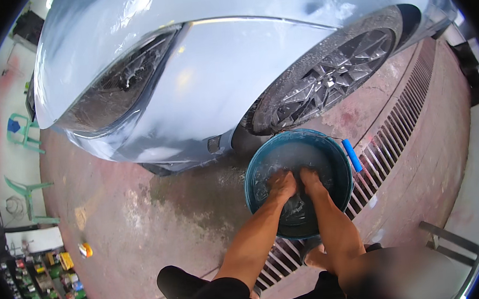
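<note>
Both of my arms reach down into a round teal bucket [342,189] filled with cloudy greyish water [301,153]. My left hand [281,184] is dipped in on the left, and close beside it is my right hand [310,179]. The murky water hides the fingers of both, so whether they grip anything below the surface does not show. A wire handle with a blue grip [352,155] hangs over the bucket's right rim. Just beyond the bucket stands a pale silver-blue car [216,67], wet and streaked, with its dark spoked front wheel [330,83] nearest to me.
Under and beside the bucket runs a metal floor grating [401,125]. The concrete floor [114,198] is wet near the car. Green plastic chairs [28,194] stand at the left wall, above shelves of assorted goods [48,294]. A dark metal frame [453,251] sits at lower right.
</note>
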{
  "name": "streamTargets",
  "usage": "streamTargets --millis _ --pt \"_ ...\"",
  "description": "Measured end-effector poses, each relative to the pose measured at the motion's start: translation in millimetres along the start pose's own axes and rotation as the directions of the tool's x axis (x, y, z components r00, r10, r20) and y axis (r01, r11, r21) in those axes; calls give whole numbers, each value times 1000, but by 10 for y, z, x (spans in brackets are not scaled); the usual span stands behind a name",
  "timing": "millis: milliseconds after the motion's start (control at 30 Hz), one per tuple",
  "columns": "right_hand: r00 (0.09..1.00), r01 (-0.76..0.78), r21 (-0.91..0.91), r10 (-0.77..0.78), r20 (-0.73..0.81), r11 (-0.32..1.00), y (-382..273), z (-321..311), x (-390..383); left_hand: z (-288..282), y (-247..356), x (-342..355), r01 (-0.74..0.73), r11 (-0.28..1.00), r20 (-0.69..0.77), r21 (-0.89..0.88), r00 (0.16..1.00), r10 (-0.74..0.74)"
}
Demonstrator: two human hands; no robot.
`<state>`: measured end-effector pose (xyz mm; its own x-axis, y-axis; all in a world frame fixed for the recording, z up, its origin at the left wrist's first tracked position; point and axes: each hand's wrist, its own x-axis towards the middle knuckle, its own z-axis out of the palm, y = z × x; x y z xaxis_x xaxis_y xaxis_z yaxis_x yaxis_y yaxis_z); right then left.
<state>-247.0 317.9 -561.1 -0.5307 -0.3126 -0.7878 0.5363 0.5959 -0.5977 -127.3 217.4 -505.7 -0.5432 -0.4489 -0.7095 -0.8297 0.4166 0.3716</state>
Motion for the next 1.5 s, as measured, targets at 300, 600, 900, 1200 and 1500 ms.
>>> streamTargets --millis 300,600,900,1200,1500 --pt "328 923 -116 -908 -261 367 -2464 634 -2666 -48 41 -99 -131 974 177 187 979 98" --pt "-395 667 -681 -918 21 -302 -2950 1543 -3026 -910 -436 -1784 -661 741 -69 118 739 670" --pt "69 837 -423 -833 -549 348 -1760 902 -1575 -2332 -852 -3038 -361 434 -345 826 285 894" --pt "16 835 -471 -868 -497 286 -1345 1216 -1220 -3719 -241 -3184 216 272 -298 938 99 949" --pt "122 771 -517 -883 -454 372 -1361 1240 -1070 -3770 -126 -3090 143 298 -315 944 115 942"
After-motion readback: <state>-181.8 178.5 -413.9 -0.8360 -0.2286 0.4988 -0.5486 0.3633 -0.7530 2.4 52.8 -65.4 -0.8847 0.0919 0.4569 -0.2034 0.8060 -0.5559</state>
